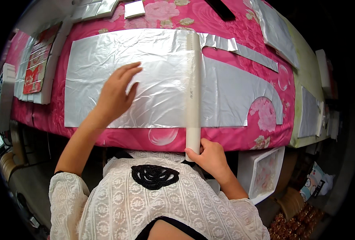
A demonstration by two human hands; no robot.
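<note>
A silvery plastic bag with cut-out handle strips on its right side lies across the table, its surface crinkled and shiny. Over it, from the far edge to the near one, runs a long whitish tube. My right hand grips the tube's near end, thumb on top, just off the table edge. Above the bag's left half is my left hand, fingers spread and holding nothing; whether it touches the plastic is hard to tell.
A pink flowered cloth covers the table. Stacked packs with a red packet stand at the left. At the back are a small white pad and a black bar. More silvery sheets lie right; a white bin sits below.
</note>
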